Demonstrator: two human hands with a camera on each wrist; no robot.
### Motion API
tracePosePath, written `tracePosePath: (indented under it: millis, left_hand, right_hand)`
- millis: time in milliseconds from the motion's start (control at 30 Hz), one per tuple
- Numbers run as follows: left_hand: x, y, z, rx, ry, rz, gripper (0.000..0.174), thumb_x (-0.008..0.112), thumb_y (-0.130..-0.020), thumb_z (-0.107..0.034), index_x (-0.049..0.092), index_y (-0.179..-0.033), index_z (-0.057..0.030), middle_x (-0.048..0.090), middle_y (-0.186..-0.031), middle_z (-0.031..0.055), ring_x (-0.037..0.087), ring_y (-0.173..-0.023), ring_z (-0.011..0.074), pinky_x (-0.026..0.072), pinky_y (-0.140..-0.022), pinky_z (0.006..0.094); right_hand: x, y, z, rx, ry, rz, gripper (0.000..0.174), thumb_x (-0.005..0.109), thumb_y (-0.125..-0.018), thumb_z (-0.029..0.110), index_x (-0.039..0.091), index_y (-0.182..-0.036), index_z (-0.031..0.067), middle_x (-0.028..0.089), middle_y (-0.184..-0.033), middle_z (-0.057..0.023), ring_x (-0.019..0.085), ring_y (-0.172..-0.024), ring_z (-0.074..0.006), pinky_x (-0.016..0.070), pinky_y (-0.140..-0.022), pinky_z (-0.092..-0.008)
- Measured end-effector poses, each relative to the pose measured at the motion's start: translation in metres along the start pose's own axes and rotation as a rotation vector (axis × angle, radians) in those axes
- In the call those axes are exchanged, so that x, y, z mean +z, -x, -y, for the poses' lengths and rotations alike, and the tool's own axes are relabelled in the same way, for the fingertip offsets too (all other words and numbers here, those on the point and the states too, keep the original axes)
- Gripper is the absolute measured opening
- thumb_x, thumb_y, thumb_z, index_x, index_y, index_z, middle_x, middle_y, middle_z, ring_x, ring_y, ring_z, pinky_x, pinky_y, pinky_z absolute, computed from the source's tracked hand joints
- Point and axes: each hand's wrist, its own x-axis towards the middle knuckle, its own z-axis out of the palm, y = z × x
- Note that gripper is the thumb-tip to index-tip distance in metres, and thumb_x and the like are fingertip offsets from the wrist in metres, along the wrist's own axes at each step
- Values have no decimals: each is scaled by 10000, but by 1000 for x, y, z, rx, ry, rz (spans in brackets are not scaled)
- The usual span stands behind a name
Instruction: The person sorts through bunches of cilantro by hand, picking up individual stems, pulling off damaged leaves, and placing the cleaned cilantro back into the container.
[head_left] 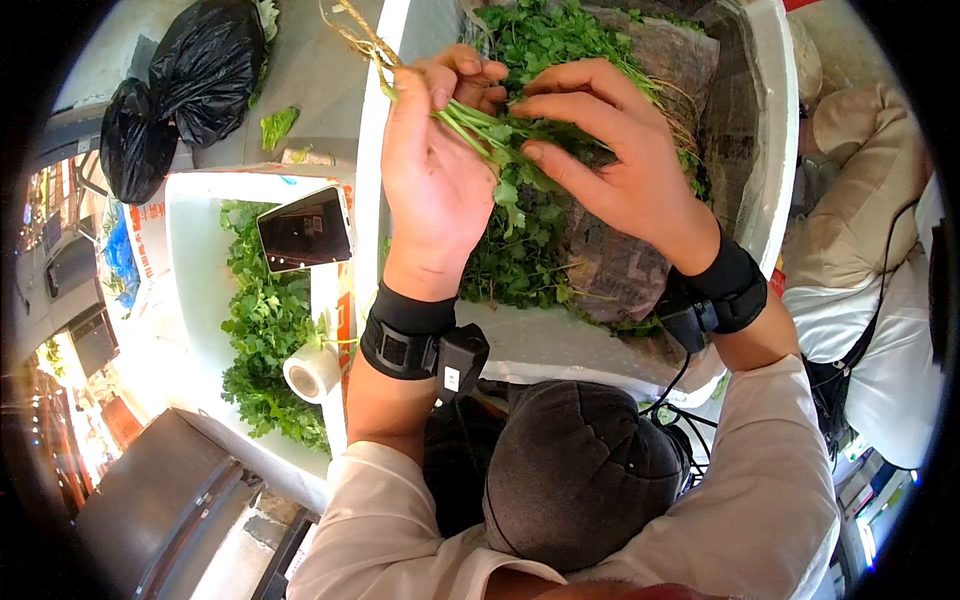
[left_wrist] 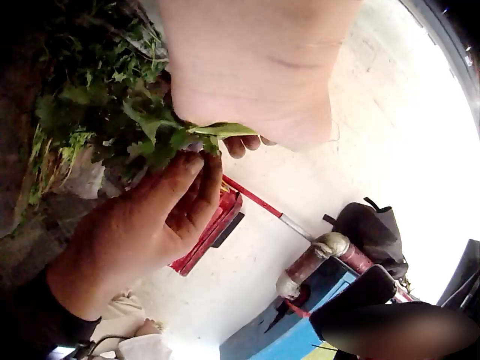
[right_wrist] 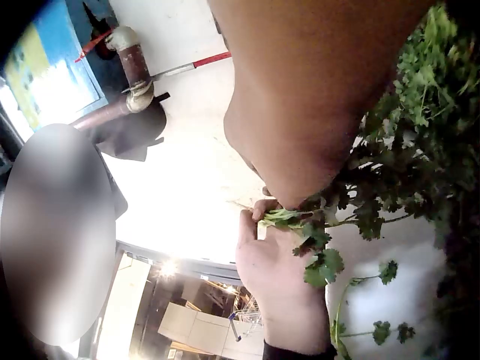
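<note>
My left hand (head_left: 440, 170) grips a small bunch of cilantro (head_left: 478, 128) by its stems, palm turned up. The pale roots (head_left: 365, 42) stick out past the thumb side, and the leaves hang toward the right. Close against the leafy part is my right hand (head_left: 625, 150), its thumb and fingers apart with greens between them; in the left wrist view its fingertips (left_wrist: 196, 161) are at the leaves. Below both hands, a white foam box (head_left: 775, 180) holds more cilantro (head_left: 530, 250) and dark, printed wrapping (head_left: 615, 260).
At the left, a second foam box (head_left: 195, 290) contains leafy greens (head_left: 265, 340). A phone (head_left: 305, 230) and a white roll (head_left: 312, 372) are at its edge. Black plastic bags (head_left: 205, 70) lie at the upper left. Another person's legs (head_left: 860, 180) show at the right.
</note>
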Motion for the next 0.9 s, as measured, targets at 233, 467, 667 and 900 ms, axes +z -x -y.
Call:
tracePosePath:
  millis: [233,467,667,900]
  left_hand:
    - [4,1,6,-67,-33,61,358,415,-1091,-410,445,-906,-105,566,-1134,86,546,-1061,218,432,-953,384]
    - [2,-1,11,-54,-72,18,329,417,-1096,-393,459,-950,-102,560,-1099,84,531,-1003,200,435,-900,358]
    - [6,4,12,-22,-321,-72,289,445,-1094,-361,462,-975,-98,515,-1021,61,472,-930,189,405,-877,332]
    - [-3,1,18,119,-645,-61,344,395,-1104,-389,492,-1018,-71,534,-962,17,465,-842,109,423,-764,273]
  right_hand:
    - [0,3,-8,-67,38,30,313,795,-771,49,719,-1074,82,622,-1065,-88,648,-948,-277,543,-798,-356]
    - [-3,0,-9,-103,128,-14,220,760,-804,48,691,-1012,64,644,-995,-71,654,-877,-280,546,-749,-353]
    - [1,5,-5,239,-263,-28,146,667,-939,87,644,-1077,44,667,-885,-71,655,-791,-155,511,-691,-294]
    - [-4,0,-9,601,-780,138,241,654,-976,141,625,-1202,63,668,-861,-18,592,-778,-44,474,-642,-244]
